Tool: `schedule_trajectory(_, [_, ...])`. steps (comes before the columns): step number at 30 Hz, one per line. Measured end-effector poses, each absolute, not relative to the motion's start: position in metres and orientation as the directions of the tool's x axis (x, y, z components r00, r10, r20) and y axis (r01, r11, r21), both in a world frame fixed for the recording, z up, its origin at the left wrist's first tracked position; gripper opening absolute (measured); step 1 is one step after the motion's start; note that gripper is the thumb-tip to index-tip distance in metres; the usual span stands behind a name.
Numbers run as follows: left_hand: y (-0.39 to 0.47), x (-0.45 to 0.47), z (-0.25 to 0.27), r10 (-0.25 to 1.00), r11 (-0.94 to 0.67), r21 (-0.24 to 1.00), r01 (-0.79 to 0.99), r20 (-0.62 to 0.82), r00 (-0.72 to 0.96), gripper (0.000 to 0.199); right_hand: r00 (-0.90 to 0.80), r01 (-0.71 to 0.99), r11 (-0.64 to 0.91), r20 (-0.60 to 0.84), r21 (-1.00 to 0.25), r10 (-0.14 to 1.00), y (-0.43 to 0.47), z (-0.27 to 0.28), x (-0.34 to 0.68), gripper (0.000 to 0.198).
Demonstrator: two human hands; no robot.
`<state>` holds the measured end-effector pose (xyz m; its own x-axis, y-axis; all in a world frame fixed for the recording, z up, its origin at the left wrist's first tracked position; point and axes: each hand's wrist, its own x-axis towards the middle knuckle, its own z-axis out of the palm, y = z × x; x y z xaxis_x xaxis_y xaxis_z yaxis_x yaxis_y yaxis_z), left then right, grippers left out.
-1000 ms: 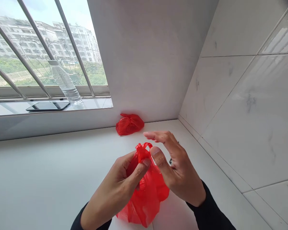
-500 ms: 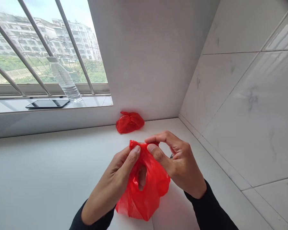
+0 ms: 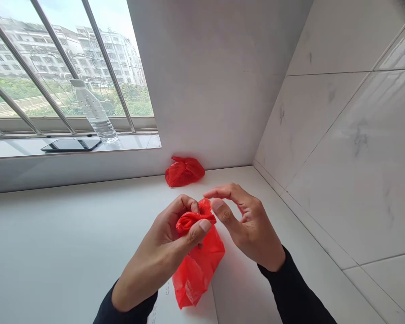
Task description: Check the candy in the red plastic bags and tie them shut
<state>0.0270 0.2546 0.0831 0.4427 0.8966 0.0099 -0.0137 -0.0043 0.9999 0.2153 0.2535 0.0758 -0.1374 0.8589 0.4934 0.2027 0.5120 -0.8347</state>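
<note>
A thin red plastic bag [image 3: 200, 265] hangs below my hands, its top gathered and twisted into a bunched loop. My left hand [image 3: 170, 245] is closed on that gathered top, thumb across the front and fingers behind. Close at the bag's right side is my right hand [image 3: 245, 225], thumb and forefinger apart, with no part of the bag clearly gripped. Whether its fingertips brush the plastic I cannot tell. What the bag contains, if anything, is hidden.
A second red plastic bag [image 3: 184, 172], tied up, lies on the white tabletop [image 3: 70, 243] against the wall. On the windowsill stand a clear water bottle [image 3: 96, 112] and a flat dark tablet-like device [image 3: 70, 145]. A marbled tile wall [image 3: 340, 157] borders the right side.
My left hand has turned and folded the bag's top over into a bunched loop. My right thumb and forefinger have come off the bag's edge. The bag hangs narrower.
</note>
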Motion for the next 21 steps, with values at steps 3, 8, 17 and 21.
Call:
schedule_trajectory(3, [0.253, 0.025, 0.084, 0.897, -0.043, 0.998, 0.040, 0.021, 0.442, 0.018, -0.243, 0.195, 0.500, 0.452, -0.844, 0.858, 0.260, 0.071, 0.214, 0.036])
schedule_trajectory(8, [0.251, 0.023, 0.089, 0.899, -0.125, 0.983, 0.138, 0.053, 0.434, 0.004, -0.344, 0.181, 0.372, 0.296, -0.910, 0.891, 0.264, 0.067, 0.215, 0.039])
schedule_trajectory(17, [0.255, 0.023, 0.079, 0.940, -0.264, 0.915, 0.306, 0.173, 0.294, 0.015, -0.433, 0.285, 0.217, 0.076, -0.934, 0.898, 0.261, 0.071, 0.218, 0.033])
schedule_trajectory(21, [0.259, 0.020, 0.075, 0.959, -0.244, 0.905, 0.348, 0.171, 0.228, 0.014, -0.403, 0.256, 0.175, 0.060, -0.951, 0.913, 0.262, 0.070, 0.216, 0.028])
